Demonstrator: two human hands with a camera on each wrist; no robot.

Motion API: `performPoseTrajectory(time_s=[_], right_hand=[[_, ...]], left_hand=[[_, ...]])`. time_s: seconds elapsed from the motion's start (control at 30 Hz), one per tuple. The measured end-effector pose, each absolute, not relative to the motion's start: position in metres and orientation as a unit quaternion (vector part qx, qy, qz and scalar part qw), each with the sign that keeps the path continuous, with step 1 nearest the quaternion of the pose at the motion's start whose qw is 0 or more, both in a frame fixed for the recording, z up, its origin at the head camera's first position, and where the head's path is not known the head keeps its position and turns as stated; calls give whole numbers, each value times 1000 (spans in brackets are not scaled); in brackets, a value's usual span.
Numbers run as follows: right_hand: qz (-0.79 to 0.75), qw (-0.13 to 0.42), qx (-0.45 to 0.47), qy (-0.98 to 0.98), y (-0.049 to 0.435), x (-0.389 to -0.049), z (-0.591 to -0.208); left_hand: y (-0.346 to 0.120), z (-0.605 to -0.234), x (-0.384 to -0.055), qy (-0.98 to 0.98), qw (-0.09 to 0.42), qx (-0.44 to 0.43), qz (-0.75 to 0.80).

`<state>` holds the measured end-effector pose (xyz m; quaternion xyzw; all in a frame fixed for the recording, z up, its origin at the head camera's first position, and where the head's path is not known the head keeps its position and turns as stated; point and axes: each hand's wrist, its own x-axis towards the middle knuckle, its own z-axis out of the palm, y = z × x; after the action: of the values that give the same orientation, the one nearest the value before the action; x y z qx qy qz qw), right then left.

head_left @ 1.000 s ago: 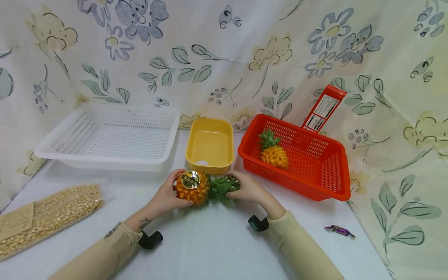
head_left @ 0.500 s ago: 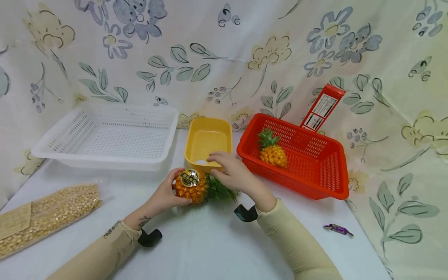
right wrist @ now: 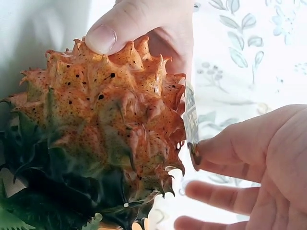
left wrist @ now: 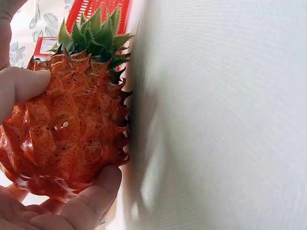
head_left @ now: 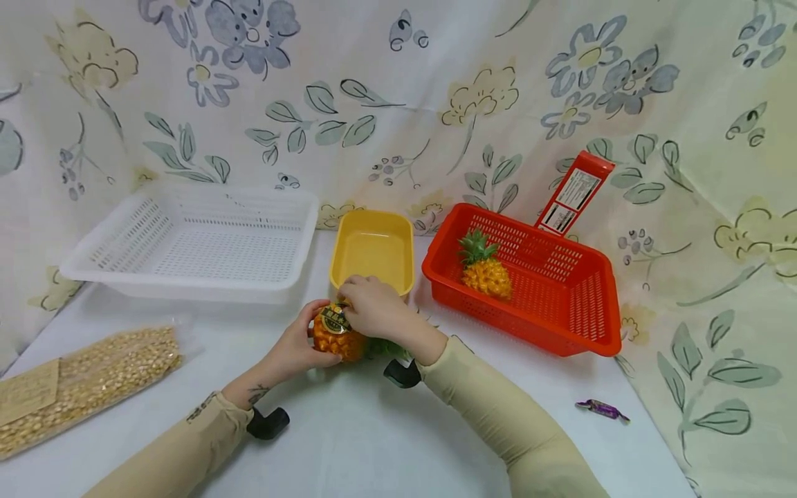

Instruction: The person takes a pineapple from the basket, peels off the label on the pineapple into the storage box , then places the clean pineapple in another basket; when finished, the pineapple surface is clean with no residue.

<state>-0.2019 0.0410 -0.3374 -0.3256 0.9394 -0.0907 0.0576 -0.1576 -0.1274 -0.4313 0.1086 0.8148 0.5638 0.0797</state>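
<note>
My left hand [head_left: 297, 346] grips a small orange pineapple [head_left: 346, 347] by its base, fingers and thumb spread around it. The pineapple lies on its side on the white table, its green crown [left wrist: 96, 38] pointing right. A round black-and-gold sticker [head_left: 334, 319] is on the fruit's upper side. Over the fruit, my right hand [head_left: 380, 312] pinches the sticker's edge between thumb and forefinger. From the right wrist view, the sticker [right wrist: 191, 120] appears edge-on against the fruit, while the other fingers [right wrist: 220, 197] of that hand extend away from it. My right hand hides much of the crown in the head view.
Just behind the fruit stands a yellow tub [head_left: 373, 256]. A red basket [head_left: 560, 318] at right holds another pineapple [head_left: 488, 279]; a red box [head_left: 575, 194] stands behind it. At left are a white basket [head_left: 205, 287] and a bag of kernels [head_left: 118, 366]. A purple-wrapped candy [head_left: 602, 409] lies right.
My right hand has let go of the crown, moved left over the fruit and taken the sticker's edge. My left hand and the pineapple have stayed in place.
</note>
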Motion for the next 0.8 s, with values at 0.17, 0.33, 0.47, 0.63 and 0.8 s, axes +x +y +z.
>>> performPoseTrajectory(time_s=[0.17,0.33,0.47,0.63,0.8], right_hand=[[-136,48,-329,933,43,-201,-334],[-160,21,-349,923,47,-197,-332],[-172,-1,-368,914,51,-194,-334],[-189,-32,-409,892,60,-188,-338],[-203,-67,-473,855,73,-187,-345]], left_hand=[[-127,-431,-157,815,81,111,563],[-127,-431,-157,813,81,114,566],[-127,-432,-158,810,82,113,570],[-128,-432,-158,809,84,115,570],[-128,-432,-158,808,85,116,572]])
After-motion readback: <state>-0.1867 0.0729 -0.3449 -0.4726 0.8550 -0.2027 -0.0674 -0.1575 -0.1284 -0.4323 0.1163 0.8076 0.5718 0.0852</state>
